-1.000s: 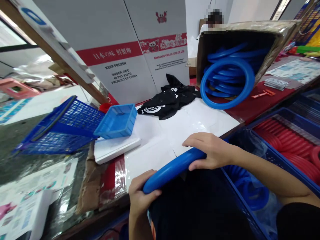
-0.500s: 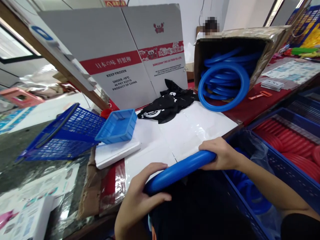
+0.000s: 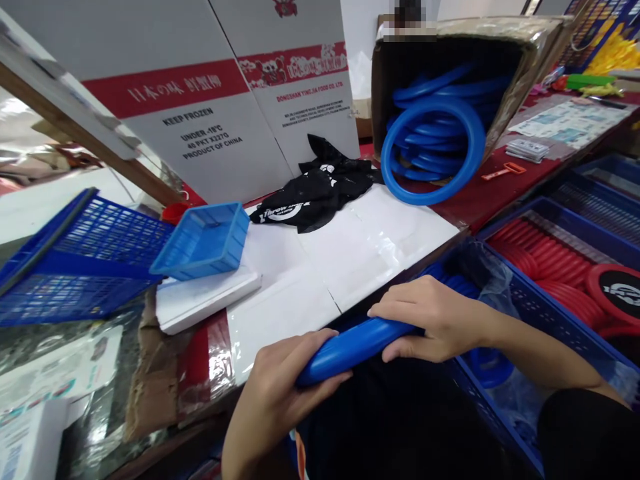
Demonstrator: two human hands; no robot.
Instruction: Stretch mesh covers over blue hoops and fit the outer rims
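Observation:
A blue plastic ring (image 3: 357, 341) is held nearly edge-on in front of my body, at the near edge of the white work surface. My left hand (image 3: 280, 380) grips its left end, thumb below and fingers above. Around its right end closes my right hand (image 3: 425, 320), with the thumb underneath. Whether the ring carries any fabric cannot be made out from this angle. Black printed cloth pieces (image 3: 315, 193) lie in a loose pile at the back of the white surface (image 3: 295, 293).
An open carton (image 3: 510, 87) holds several blue rings (image 3: 433, 150). Left stand a light-blue tray (image 3: 205, 240) and a tilted blue basket (image 3: 95, 260). On the right, blue crates (image 3: 530, 293) contain red rings (image 3: 545, 253). A large white carton (image 3: 200, 120) rises behind; a person is partly visible beyond.
My right hand has shifted left along the ring, closer to my left hand. The ring looks more edge-on and slightly lower. The camera view has tilted down and moved closer.

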